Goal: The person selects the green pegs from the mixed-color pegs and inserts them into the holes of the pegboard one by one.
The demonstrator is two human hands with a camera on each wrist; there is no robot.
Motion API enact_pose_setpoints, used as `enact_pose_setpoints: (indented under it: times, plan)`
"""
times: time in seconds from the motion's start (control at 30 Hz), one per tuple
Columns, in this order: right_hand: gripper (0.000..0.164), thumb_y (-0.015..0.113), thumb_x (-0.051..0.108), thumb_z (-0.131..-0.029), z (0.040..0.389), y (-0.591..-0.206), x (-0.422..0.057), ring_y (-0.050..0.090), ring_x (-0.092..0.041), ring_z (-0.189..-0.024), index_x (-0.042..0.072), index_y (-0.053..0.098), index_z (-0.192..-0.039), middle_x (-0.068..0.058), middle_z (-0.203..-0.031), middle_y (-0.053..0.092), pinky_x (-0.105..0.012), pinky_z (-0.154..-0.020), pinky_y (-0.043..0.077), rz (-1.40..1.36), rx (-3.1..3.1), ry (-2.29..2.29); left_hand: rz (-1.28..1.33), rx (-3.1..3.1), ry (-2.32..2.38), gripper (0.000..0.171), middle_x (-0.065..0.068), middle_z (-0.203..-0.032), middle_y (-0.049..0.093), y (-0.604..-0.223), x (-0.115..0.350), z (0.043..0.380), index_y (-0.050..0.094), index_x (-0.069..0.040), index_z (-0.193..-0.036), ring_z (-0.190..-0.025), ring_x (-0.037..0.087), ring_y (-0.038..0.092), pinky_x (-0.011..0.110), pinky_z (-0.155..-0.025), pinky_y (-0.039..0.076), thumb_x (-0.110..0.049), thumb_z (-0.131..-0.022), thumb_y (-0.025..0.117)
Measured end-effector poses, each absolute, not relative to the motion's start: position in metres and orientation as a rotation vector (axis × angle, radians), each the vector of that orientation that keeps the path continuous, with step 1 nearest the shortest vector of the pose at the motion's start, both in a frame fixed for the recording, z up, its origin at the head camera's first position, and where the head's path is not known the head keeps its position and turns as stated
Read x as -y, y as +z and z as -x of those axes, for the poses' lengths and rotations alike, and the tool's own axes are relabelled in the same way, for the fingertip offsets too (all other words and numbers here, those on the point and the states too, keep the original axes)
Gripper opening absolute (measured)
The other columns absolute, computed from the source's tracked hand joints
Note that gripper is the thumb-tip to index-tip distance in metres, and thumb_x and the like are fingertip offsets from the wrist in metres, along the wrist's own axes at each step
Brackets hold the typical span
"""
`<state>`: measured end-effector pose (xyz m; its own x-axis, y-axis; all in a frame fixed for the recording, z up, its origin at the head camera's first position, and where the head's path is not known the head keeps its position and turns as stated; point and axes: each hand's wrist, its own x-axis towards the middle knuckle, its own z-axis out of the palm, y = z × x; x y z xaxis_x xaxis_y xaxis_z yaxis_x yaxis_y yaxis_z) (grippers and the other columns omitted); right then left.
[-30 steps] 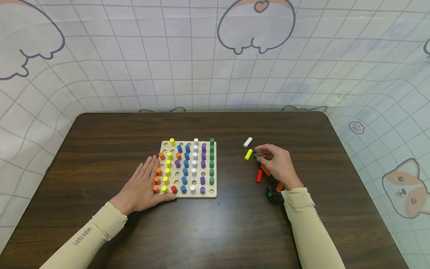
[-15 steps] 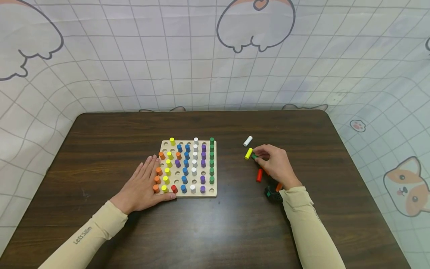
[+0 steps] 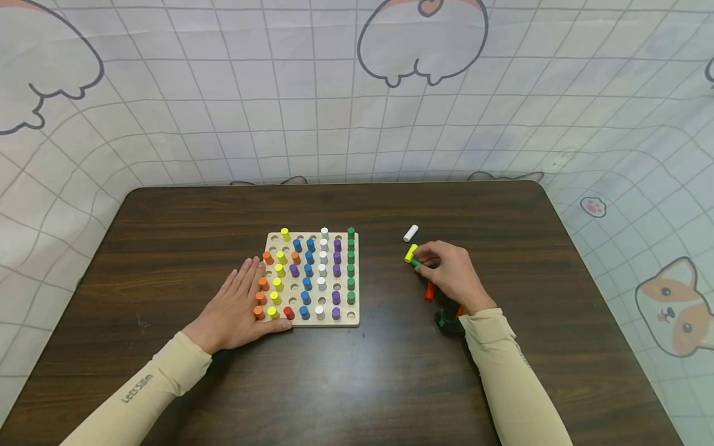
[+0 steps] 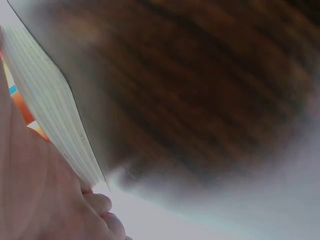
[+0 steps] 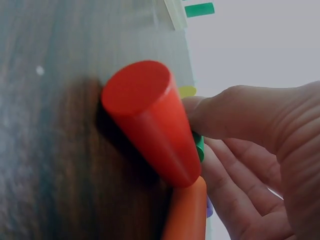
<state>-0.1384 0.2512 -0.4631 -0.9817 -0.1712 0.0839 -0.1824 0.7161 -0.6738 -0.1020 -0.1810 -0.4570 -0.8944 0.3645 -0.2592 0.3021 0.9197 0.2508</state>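
Note:
My left hand point(image 3: 234, 310) lies flat along the left edge of a wooden pegboard point(image 3: 329, 323), its fingers straight and its thumb at the near edge. Columns of coloured pegs stand in the board, among them green pegs point(image 3: 351, 269) down the right side. To the right of the board, my right hand point(image 3: 454, 275) pinches a green peg point(image 3: 416, 262) between thumb and fingers. A loose yellow peg point(image 3: 409, 253) lies right at the green peg's end. In the right wrist view a red peg point(image 5: 150, 125) partly hides the green peg.
A white peg point(image 3: 410, 233) lies on the dark wooden table point(image 3: 390, 384) beyond the yellow one. An orange peg point(image 5: 187, 215) and a purple peg point(image 5: 209, 207) lie near my right hand. A black wrist device point(image 3: 448, 323) is beneath my right wrist.
My right hand has moved a little left with the green peg, up to the yellow peg, whose near end has shifted slightly left. My left hand has stayed on the board.

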Motion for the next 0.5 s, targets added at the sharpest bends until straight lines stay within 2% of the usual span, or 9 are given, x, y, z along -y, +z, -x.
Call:
enact_pose_setpoints:
  times: [0.5]
  plan:
    - [0.027,0.084,0.012,-0.086,0.1366,-0.4588,-0.2463,0.075,-0.025,-0.095,0.006,0.075,-0.111,-0.012,-0.109,0.076,-0.043,-0.087,0.064,-0.311,2.94,1.143,-0.494,-2.782,0.29,0.127,0.022,-0.175,0.005,-0.4579,0.1806,0.1016,0.008,0.001,-0.165,-0.163,0.044,0.008,0.062,-0.132,0.011,-0.084,-0.084,0.055]
